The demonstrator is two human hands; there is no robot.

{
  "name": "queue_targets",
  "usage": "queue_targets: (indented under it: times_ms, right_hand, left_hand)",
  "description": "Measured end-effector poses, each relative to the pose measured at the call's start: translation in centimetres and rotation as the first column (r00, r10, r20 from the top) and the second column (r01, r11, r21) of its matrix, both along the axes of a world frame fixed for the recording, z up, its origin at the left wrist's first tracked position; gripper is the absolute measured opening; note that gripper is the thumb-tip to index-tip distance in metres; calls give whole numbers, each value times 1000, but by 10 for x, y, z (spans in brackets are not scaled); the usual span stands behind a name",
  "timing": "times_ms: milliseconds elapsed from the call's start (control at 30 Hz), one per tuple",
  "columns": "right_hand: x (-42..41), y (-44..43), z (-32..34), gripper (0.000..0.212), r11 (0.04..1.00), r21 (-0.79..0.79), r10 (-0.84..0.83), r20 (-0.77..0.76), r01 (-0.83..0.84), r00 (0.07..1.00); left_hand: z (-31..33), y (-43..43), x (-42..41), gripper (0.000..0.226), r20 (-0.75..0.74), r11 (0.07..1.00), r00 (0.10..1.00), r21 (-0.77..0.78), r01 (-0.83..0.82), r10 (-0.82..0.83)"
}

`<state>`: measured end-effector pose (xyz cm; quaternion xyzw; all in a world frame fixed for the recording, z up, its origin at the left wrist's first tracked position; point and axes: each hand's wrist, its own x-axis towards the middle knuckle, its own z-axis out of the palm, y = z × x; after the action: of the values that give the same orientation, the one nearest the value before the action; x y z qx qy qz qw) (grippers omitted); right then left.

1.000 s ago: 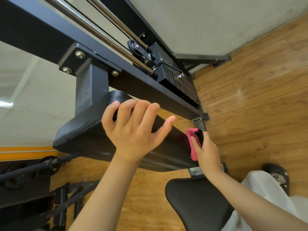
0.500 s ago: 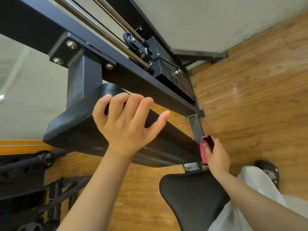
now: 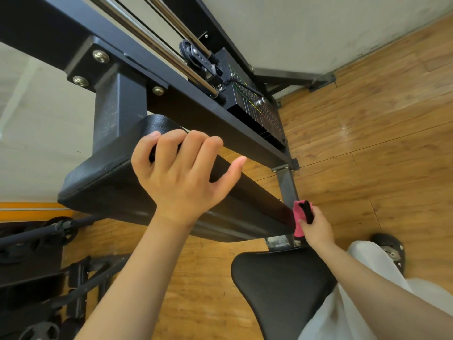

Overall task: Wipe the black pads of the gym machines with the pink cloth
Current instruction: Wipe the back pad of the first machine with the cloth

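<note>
Diagonally, black pad (image 3: 103,182) runs down-right, pink cloth (image 3: 297,222) upright

Wood plank floor (image 3: 367,168), pale wall (image 3: 294,25), orange stripe (image 3: 29,207) at left

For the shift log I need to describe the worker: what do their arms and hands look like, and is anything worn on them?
Both hands are bare: the left hand and right hand show no gloves, rings or watch. The left forearm and right forearm are unsleeved up to the frame's edge. White fabric, likely clothing, shows beside the right forearm.
</note>
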<state>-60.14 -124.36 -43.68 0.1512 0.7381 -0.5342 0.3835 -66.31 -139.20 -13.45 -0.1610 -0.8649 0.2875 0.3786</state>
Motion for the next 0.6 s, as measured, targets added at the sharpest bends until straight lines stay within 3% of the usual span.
queue_targets:
  times_ms: [167, 400, 600]
  right_hand:
    - [-13, 4, -1, 42, 994, -112, 8, 185, 13, 983]
    - [-18, 0, 20, 24, 982, -161, -83, 126, 103, 989]
    - [-22, 0, 42, 25, 953, -256, -126, 139, 159, 982]
  left_hand:
    - [-1, 0, 0, 33, -1, 1000, 1000, 4, 8, -8]
    - [-1, 1, 0, 33, 1, 1000, 1000, 8, -1, 1]
    - [-1, 1, 0, 33, -3, 1000, 1000, 12, -3, 3]
